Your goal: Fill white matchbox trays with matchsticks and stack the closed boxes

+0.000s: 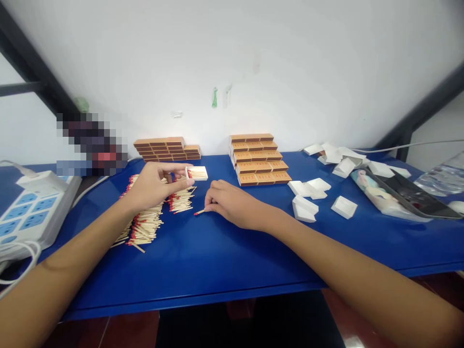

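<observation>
My left hand [155, 186] holds a small white matchbox tray [196, 173] filled with matches, pinched between thumb and fingers above the blue table [217, 256]. My right hand [232, 205] rests on the table with its fingers closed on a single red-tipped match [199, 211]. A long loose pile of red-tipped matches [152, 217] lies under and left of my left hand.
Two stacks of orange matchbox sleeves [168, 149] [259, 159] stand against the white wall. Several empty white trays [311, 195] lie scattered at right, near a phone on a pouch [406, 195]. A white power strip [29, 208] sits at far left.
</observation>
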A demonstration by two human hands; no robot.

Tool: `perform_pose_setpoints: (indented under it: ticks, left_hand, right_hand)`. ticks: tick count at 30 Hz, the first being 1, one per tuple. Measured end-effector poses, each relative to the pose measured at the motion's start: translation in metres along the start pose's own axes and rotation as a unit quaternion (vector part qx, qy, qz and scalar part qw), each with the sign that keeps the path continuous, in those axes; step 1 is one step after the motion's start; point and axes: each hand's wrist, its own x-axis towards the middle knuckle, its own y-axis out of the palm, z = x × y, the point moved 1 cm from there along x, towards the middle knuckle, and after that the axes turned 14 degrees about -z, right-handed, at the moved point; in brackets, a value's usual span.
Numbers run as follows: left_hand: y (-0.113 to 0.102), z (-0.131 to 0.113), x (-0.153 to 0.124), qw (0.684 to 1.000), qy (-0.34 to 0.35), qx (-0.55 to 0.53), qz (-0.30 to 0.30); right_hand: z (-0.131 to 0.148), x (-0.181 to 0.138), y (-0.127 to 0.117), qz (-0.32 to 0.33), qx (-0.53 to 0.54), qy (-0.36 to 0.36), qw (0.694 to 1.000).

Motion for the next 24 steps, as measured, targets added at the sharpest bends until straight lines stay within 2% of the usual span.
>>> perform_pose_setpoints:
  ticks: [4, 9, 11, 15, 19, 21, 24]
  left_hand:
    - [0.000, -0.002, 0.000, 0.999, 0.025, 0.024, 0.017]
    - [0.005, -0.001, -0.006, 0.999, 0.024, -0.018, 0.042]
    - [0.008, -0.001, -0.009, 0.997, 0.023, -0.039, 0.056]
    - [0.011, -0.001, -0.014, 0.995, 0.022, -0.056, 0.079]
    - [0.010, -0.003, -0.012, 0.994, 0.009, -0.074, 0.085]
    - [0.008, -0.003, -0.009, 0.996, 0.003, -0.068, 0.062]
    - [0.003, -0.001, -0.003, 0.998, -0.007, -0.031, -0.047]
  right_hand:
    - [0.001, 0.001, -0.013, -0.045, -0.006, -0.001, 0.999]
    - [-0.002, 0.005, -0.022, -0.183, -0.021, -0.003, 0.983]
    - [-0.003, 0.007, -0.020, -0.219, -0.044, 0.001, 0.975]
    - [-0.002, 0.007, -0.016, -0.223, -0.080, -0.004, 0.971]
    - [0.000, 0.005, -0.018, -0.235, -0.072, -0.014, 0.969]
    - [0.001, 0.005, -0.018, -0.258, -0.058, -0.017, 0.964]
    - [0.005, 0.005, -0.011, -0.255, -0.036, -0.028, 0.966]
